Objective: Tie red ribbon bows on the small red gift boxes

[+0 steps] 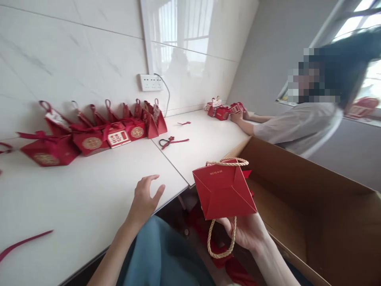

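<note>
My right hand (242, 232) holds a red paper gift bag (224, 190) from below, its folded base turned toward me. One gold rope handle (222, 242) hangs beneath the bag, and another loops over its far edge. The fingers behind the bag are partly hidden. Over the white table's front edge, my left hand (148, 192) is empty, thumb and fingers apart. Beyond it on the table (98, 190) lie a pair of scissors (166, 142) and a dark red ribbon.
A row of red gift boxes (92, 141) with ribbons lines the wall at left. A large open cardboard box (297, 206) stands at my right. Behind it, a person in a light shirt handles a red box (236, 108). A loose ribbon (26, 240) lies at left.
</note>
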The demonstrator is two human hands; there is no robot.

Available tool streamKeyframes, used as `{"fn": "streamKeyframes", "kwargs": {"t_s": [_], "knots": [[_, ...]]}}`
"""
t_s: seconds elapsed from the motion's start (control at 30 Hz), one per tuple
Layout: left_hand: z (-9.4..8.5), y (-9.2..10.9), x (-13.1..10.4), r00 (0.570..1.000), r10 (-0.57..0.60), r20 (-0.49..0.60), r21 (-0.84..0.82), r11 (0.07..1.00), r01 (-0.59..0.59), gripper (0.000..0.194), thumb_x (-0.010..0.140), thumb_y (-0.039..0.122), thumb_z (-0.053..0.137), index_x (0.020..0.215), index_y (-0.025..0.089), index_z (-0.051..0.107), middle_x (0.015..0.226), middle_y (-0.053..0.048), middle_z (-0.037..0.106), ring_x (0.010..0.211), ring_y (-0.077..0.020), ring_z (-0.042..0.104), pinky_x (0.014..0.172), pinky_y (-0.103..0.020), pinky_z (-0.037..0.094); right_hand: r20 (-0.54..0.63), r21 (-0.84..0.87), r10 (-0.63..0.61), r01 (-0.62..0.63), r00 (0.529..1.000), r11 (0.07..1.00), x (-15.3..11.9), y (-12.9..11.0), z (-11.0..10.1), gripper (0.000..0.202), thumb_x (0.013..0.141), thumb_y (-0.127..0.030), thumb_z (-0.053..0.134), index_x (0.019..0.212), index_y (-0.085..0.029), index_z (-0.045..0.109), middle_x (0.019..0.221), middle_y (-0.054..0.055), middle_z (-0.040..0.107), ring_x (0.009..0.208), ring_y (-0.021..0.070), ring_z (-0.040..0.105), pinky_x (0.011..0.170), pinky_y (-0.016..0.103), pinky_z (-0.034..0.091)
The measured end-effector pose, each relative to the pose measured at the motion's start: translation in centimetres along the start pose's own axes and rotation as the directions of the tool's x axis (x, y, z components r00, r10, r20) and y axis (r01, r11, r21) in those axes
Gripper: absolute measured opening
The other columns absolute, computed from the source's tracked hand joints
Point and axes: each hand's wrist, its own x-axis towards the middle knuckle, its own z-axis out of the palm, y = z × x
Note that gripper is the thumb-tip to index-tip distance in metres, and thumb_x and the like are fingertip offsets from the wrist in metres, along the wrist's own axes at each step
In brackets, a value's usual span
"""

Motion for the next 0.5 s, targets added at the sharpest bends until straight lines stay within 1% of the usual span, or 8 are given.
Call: {"fn": "streamKeyframes", "kwargs": {"t_s": [0.1,0.2,0.27,0.33,0.4,0.43,0.47,0.5], "knots": [[1.9,-0.7,-0.7,0.972,0.163,0.17,0.256,0.945,-0.203,0.056,0.082,0.05,0.046,0.124,0.014,0.051,0.132,-0.016,0.052,0.128,-0.0337,0.04,0.104,-0.054,0.032,-0.016,0.044,0.013,-0.012,1.0,0.999,-0.7,-1.1,-0.4,0.059,0.093,-0.056,0.015,0.114,-0.02,0.056,0.12,0.011,0.063,0.108,0.0247,0.062,0.087,0.053,0.05],[2.6,-1.7,-0.8,0.945,0.206,0.256,0.386,0.874,-0.295,0.056,0.083,0.05,0.045,0.126,0.014,0.051,0.137,-0.015,0.048,0.132,-0.0331,0.037,0.105,-0.051,0.032,-0.102,0.003,0.005,-0.004,0.995,1.0,-1.3,-1.7,-1.3,0.057,0.092,-0.057,0.018,0.11,-0.02,0.058,0.116,0.012,0.064,0.104,0.027,0.063,0.083,0.055,0.052],[2.6,-2.3,-0.8,0.933,0.226,0.281,0.421,0.845,-0.331,0.055,0.084,0.047,0.044,0.128,0.015,0.05,0.139,-0.013,0.047,0.132,-0.0316,0.037,0.106,-0.049,0.033,-0.221,-0.085,-0.041,0.022,0.974,0.996,-1.9,-2.2,-3.0,0.054,0.092,-0.057,0.022,0.107,-0.021,0.059,0.11,0.012,0.067,0.099,0.029,0.065,0.077,0.055,0.055],[2.5,-2.7,-0.7,0.924,0.249,0.289,0.441,0.823,-0.359,0.055,0.084,0.045,0.042,0.129,0.015,0.049,0.14,-0.012,0.046,0.132,-0.031,0.037,0.106,-0.05,0.033,-0.376,-0.247,-0.159,0.067,0.913,0.967,-2.7,-3.2,-5.6,0.047,0.089,-0.058,0.032,0.111,-0.024,0.057,0.108,0.01,0.067,0.095,0.0302,0.066,0.074,0.053,0.057],[2.4,-2.8,-0.8,0.921,0.263,0.289,0.459,0.806,-0.374,0.055,0.085,0.044,0.04,0.131,0.015,0.047,0.14,-0.012,0.045,0.133,-0.0309,0.037,0.106,-0.05,0.033,-0.51,-0.471,-0.309,0.039,0.803,0.881,-3.8,-4.6,-8.6,0.05,0.083,-0.056,0.047,0.123,-0.026,0.047,0.111,0.009,0.064,0.096,0.0301,0.065,0.077,0.05,0.056],[2.4,-2.9,-0.9,0.919,0.269,0.287,0.466,0.799,-0.379,0.055,0.085,0.045,0.039,0.131,0.015,0.047,0.141,-0.012,0.045,0.133,-0.0311,0.037,0.106,-0.05,0.033,-0.553,-0.584,-0.363,-0.039,0.75,0.811,-4.3,-5.3,-10.1,0.06,0.078,-0.053,0.057,0.129,-0.027,0.041,0.115,0.009,0.062,0.099,0.0301,0.063,0.08,0.049,0.055],[2.4,-2.9,-1.0,0.918,0.275,0.286,0.471,0.794,-0.385,0.056,0.085,0.046,0.038,0.131,0.015,0.047,0.141,-0.012,0.045,0.132,-0.0314,0.037,0.106,-0.051,0.033,-0.568,-0.696,-0.413,-0.147,0.712,0.703,-4.8,-6.0,-11.6,0.074,0.07,-0.049,0.066,0.133,-0.027,0.035,0.12,0.01,0.058,0.102,0.0311,0.061,0.083,0.05,0.053],[2.5,-2.9,-1.0,0.916,0.282,0.285,0.472,0.791,-0.39,0.057,0.085,0.047,0.037,0.132,0.015,0.046,0.141,-0.012,0.045,0.132,-0.0319,0.037,0.106,-0.051,0.033,-0.554,-0.783,-0.447,-0.256,0.702,0.567,-5.2,-6.5,-13.0,0.085,0.063,-0.045,0.073,0.135,-0.025,0.032,0.125,0.012,0.053,0.106,0.0326,0.059,0.086,0.051,0.051]]}}
